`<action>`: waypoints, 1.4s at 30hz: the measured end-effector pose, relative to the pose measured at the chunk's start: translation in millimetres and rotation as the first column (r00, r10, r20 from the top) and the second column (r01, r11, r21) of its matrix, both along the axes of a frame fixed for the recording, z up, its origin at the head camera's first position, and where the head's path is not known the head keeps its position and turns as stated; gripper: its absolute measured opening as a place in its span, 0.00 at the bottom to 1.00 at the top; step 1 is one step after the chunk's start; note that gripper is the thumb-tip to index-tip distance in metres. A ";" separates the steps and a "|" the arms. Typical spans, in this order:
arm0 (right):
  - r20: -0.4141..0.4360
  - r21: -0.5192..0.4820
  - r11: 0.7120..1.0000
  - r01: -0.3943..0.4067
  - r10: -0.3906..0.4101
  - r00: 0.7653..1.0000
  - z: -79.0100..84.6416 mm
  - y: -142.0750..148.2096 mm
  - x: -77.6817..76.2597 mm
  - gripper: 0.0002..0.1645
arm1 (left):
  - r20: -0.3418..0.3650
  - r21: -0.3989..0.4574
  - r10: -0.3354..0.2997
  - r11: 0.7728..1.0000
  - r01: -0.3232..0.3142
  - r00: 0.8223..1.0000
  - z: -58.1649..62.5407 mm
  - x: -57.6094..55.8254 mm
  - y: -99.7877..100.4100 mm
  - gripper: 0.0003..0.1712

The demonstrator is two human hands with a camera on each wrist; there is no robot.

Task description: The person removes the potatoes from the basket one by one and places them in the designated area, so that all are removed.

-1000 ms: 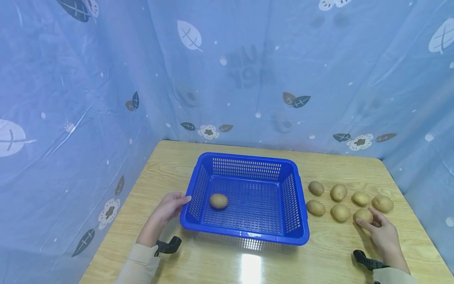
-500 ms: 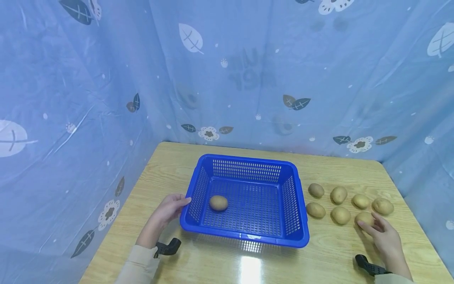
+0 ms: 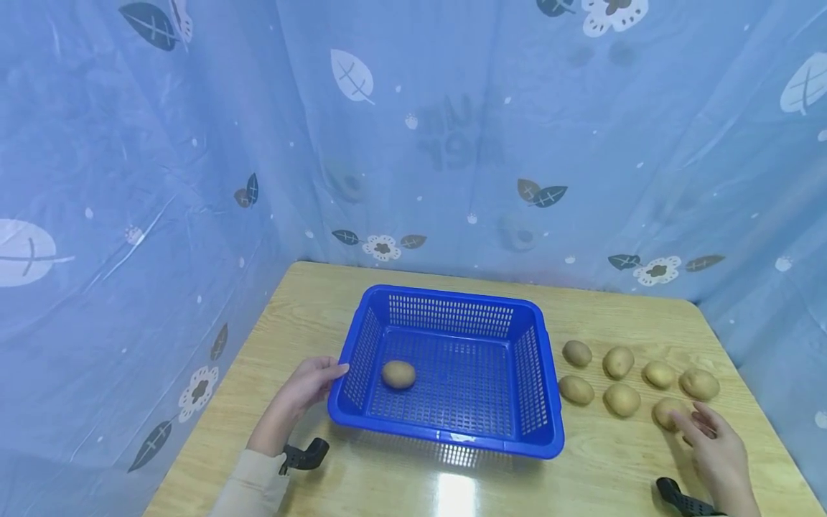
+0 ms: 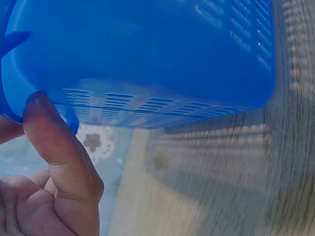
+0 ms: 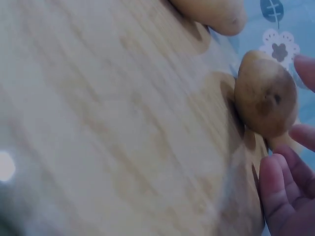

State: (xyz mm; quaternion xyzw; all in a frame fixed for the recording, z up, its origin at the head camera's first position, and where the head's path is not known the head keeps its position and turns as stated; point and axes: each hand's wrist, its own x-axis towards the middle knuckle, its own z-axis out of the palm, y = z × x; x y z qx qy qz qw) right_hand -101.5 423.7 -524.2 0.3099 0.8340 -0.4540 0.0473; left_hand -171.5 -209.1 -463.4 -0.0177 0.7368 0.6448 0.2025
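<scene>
A blue plastic basket (image 3: pixel 446 445) with slotted walls stands on the table, and one potato (image 3: pixel 398 374) lies on its floor at the left. My left hand (image 3: pixel 313 380) grips the basket's left rim; in the left wrist view the thumb (image 4: pixel 54 132) presses against the rim from outside. At the right, my right hand (image 3: pixel 720 445) is just beside the nearest potato (image 3: pixel 670 414), its fingers loosely bent and holding nothing. In the right wrist view, that potato (image 5: pixel 266 96) rests on the table with fingertips close to it; whether one touches it I cannot tell.
Several more potatoes stand in two rows right of the basket, among them a dark one (image 3: pixel 577 353) and a large one (image 3: pixel 700 384). Blue patterned curtains (image 3: pixel 420 143) enclose the wooden table (image 3: pixel 362 481) at the back and sides.
My right hand has let go of the nearest potato and drawn back slightly toward the right and front. The left hand keeps its grip on the basket. The head view has tilted slightly upward.
</scene>
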 end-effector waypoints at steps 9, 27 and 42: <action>-0.041 0.019 0.989 0.147 -0.146 0.988 5.4 -0.1 11.3 0.50 | -0.007 0.009 -0.006 1.000 0.006 1.000 -0.9 0.4 0.7 0.18; -0.589 0.056 0.998 -0.024 0.053 0.807 71.7 -78.0 -6.1 0.29 | -0.019 0.015 -0.019 1.000 0.019 1.000 0.1 0.3 0.3 0.20; -0.720 -0.138 0.869 -0.476 0.242 0.650 102.0 -168.3 -44.8 0.23 | -0.024 0.001 -0.020 1.000 0.020 1.000 0.7 2.2 0.2 0.21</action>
